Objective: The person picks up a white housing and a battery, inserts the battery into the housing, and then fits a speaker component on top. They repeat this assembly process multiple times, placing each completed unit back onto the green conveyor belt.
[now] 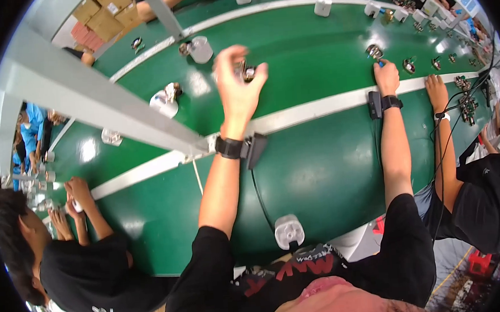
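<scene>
My left hand point(238, 90) reaches over the green belt, its fingers curved and its thumb spread apart. In the gap between thumb and fingers shows a small metal assembly point(249, 74); motion blur hides whether they touch it. Farther right, my right hand point(387, 77) has its fingertips together on a small blue part point(382, 62). Just beyond those fingertips lies a round metal assembly point(374, 51) on the belt. A white plastic housing point(289, 232) stands on the near green surface, close to my chest, between my forearms.
A grey metal post point(95, 97) slants across the left side. White rails point(310, 105) border the belt. White cups with metal parts point(200, 49) sit to the left, and several loose assemblies point(409, 65) to the right. Co-workers are on both sides; a neighbour's hand point(437, 93) rests right of mine.
</scene>
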`<state>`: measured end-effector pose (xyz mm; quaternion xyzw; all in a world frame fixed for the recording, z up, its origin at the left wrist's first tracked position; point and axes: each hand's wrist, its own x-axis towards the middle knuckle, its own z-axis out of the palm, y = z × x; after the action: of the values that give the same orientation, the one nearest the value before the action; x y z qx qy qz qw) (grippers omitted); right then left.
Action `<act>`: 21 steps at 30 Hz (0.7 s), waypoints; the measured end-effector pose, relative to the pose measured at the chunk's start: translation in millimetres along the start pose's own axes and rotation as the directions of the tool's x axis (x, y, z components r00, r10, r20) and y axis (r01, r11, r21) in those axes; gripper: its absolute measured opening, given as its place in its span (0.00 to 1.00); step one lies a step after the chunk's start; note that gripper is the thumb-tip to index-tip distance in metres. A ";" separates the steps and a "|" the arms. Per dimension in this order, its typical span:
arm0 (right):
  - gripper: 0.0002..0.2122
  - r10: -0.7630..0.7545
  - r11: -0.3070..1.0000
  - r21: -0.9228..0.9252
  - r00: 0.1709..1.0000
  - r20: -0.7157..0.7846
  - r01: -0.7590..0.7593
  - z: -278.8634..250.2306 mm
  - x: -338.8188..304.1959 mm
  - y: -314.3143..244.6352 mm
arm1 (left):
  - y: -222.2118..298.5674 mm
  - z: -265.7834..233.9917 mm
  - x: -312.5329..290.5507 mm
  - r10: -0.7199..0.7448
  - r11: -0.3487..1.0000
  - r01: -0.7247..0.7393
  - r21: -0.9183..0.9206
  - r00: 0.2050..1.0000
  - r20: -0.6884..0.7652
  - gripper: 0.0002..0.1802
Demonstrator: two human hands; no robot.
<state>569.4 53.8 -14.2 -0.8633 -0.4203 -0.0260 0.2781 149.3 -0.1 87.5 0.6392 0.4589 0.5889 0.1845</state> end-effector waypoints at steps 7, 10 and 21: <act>0.16 -0.064 0.848 0.506 0.918 0.390 -0.156 -4.6 -18.9 -19.4 | 95.9 -67.5 -44.7 0.284 0.949 0.111 -0.296 0.115 0.952 0.54; 0.14 -0.357 0.200 0.700 0.614 0.704 -0.686 -1.0 -42.0 -40.0 | 115.0 -73.1 -92.0 0.151 0.985 -0.090 -0.149 0.008 0.989 0.55; 0.13 -0.329 -0.233 0.774 0.797 0.507 -0.589 -14.4 -163.2 -111.9 | 51.4 -44.5 -134.2 0.124 0.905 0.381 -0.187 0.185 0.975 0.35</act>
<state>384.0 -14.5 3.8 -0.3120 -0.2280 0.6004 0.7001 142.6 -147.8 59.7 0.7711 0.1621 0.1090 0.6060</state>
